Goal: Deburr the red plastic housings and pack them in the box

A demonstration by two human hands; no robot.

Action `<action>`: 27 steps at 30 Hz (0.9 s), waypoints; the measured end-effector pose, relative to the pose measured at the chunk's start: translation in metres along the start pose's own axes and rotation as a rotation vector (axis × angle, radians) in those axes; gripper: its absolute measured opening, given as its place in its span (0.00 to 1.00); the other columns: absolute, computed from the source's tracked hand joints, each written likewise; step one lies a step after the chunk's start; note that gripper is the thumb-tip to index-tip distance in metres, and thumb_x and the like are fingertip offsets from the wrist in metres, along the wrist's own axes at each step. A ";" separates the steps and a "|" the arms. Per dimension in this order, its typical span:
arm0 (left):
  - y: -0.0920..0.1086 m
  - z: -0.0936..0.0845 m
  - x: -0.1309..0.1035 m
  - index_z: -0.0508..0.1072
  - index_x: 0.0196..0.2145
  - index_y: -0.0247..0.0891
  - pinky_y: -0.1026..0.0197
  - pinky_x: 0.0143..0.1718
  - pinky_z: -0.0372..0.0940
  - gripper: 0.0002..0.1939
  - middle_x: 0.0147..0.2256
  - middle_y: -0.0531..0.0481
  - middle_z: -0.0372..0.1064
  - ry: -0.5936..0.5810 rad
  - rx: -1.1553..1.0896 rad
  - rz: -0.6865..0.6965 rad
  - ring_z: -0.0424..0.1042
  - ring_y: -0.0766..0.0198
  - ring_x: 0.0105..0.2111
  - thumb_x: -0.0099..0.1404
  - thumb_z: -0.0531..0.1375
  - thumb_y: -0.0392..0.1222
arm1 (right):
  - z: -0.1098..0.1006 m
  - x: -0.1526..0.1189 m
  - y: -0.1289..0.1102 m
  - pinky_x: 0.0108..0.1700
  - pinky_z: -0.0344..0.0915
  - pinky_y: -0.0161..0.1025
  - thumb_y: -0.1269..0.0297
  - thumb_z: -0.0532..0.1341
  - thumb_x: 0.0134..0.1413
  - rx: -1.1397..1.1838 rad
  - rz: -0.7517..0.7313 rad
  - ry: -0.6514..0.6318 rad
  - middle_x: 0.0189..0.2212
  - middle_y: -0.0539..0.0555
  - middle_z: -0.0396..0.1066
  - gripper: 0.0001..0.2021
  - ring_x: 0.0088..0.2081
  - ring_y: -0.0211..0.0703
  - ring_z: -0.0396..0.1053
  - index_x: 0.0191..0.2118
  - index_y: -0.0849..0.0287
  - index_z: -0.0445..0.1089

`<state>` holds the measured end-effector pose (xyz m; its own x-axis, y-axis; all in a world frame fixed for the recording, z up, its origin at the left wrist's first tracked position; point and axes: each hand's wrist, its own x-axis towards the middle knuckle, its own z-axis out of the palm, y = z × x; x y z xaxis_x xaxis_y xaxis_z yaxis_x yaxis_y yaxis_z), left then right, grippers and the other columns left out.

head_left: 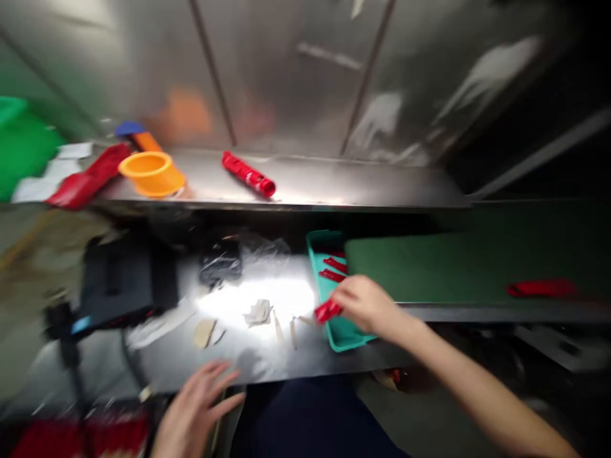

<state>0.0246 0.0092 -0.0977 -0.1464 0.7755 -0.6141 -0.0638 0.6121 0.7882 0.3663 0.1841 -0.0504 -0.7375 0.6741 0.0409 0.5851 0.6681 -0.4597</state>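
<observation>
Wall panels (281,76): bare metal, dull sheen, reflections smeared. Shelf (334,184): metal, smooth, satin. Counter (267,362): metal, shiny (glare bleaches middle to white). Red tube (248,175): plastic look, glossy. Small red piece (327,311): same glossy plastic look, blurred. Orange ring (162,181): plastic look, smooth. Teal tray (344,336): smooth plastic look. Green belt (429,267): matt, even. Clear bag (267,249): thin plastic film, wrinkled, glinting. Pale wad (259,313): crumpled, matt, paper or cloth unclear. Dark-blue garment (305,420): matt cloth.
</observation>
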 end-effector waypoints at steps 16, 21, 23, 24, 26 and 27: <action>0.022 0.007 -0.011 0.65 0.51 0.41 0.58 0.23 0.75 0.27 0.30 0.53 0.70 0.053 -0.504 0.029 0.77 0.57 0.28 0.60 0.72 0.48 | 0.232 0.139 -0.075 0.50 0.74 0.50 0.57 0.64 0.68 0.622 0.277 0.014 0.47 0.55 0.74 0.12 0.45 0.46 0.75 0.48 0.60 0.73; 0.041 -0.048 0.001 0.60 0.60 0.45 0.57 0.26 0.74 0.28 0.40 0.50 0.69 -0.188 -0.437 0.019 0.77 0.60 0.29 0.66 0.65 0.51 | 0.188 0.145 -0.103 0.43 0.73 0.45 0.49 0.61 0.68 0.737 0.429 0.123 0.35 0.54 0.74 0.17 0.38 0.45 0.73 0.38 0.60 0.73; 0.045 -0.062 0.002 0.57 0.63 0.46 0.60 0.24 0.71 0.31 0.38 0.52 0.68 -0.300 -0.431 -0.020 0.73 0.64 0.23 0.68 0.63 0.52 | 0.148 0.137 -0.125 0.37 0.72 0.41 0.45 0.60 0.67 0.810 0.479 0.176 0.33 0.54 0.73 0.20 0.34 0.45 0.73 0.38 0.59 0.72; 0.047 -0.066 0.002 0.56 0.64 0.46 0.61 0.23 0.69 0.32 0.36 0.53 0.68 -0.343 -0.423 -0.028 0.72 0.66 0.21 0.68 0.63 0.52 | 0.129 0.134 -0.138 0.35 0.71 0.40 0.45 0.61 0.66 0.852 0.496 0.187 0.33 0.54 0.73 0.19 0.33 0.44 0.73 0.40 0.59 0.72; 0.053 -0.066 -0.001 0.56 0.64 0.44 0.63 0.21 0.66 0.32 0.31 0.55 0.68 -0.391 -0.359 -0.010 0.69 0.67 0.18 0.69 0.62 0.54 | 0.098 0.133 -0.166 0.33 0.71 0.37 0.45 0.65 0.62 1.007 0.512 0.190 0.33 0.52 0.73 0.19 0.32 0.42 0.73 0.42 0.57 0.71; 0.057 -0.063 -0.003 0.57 0.63 0.42 0.64 0.20 0.64 0.31 0.29 0.56 0.67 -0.398 -0.303 0.008 0.68 0.67 0.18 0.69 0.62 0.53 | 0.087 0.135 -0.178 0.34 0.72 0.36 0.47 0.69 0.59 1.149 0.529 0.177 0.33 0.51 0.73 0.19 0.33 0.41 0.73 0.44 0.57 0.72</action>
<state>-0.0408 0.0323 -0.0484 0.2358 0.8151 -0.5291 -0.3564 0.5790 0.7333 0.1336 0.1289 -0.0401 -0.3981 0.8653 -0.3046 0.0999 -0.2892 -0.9520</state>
